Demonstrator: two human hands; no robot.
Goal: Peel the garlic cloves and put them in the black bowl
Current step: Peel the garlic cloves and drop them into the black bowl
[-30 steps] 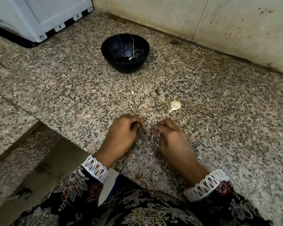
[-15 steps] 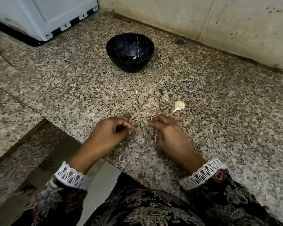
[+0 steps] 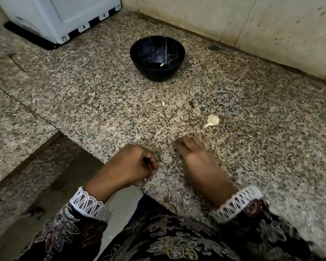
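Note:
The black bowl [image 3: 137, 53] with thin gold veins stands at the back of the granite counter [image 3: 262, 147], and one peeled clove [image 3: 161, 64] lies inside it. A pale garlic piece with a stem [image 3: 212, 120] lies on the counter just beyond my right hand [image 3: 198, 159]. My right hand's fingers are curled, tips down on the counter; anything between them is hidden. My left hand [image 3: 130, 164] is closed in a fist near the counter's front edge, thumb against fingers, seemingly pinching a small garlic clove that is hidden inside.
A small pale scrap [image 3: 163, 103] lies mid-counter and bits of peel [image 3: 150, 183] sit by the front edge under my left hand. A white appliance [image 3: 64, 17] stands at the back left. A tiled wall [image 3: 233, 19] bounds the back. The counter steps down at the left.
My hands, which met over one small piece, have drawn apart. The left hand pulled back toward the counter edge; the right stayed near the garlic piece.

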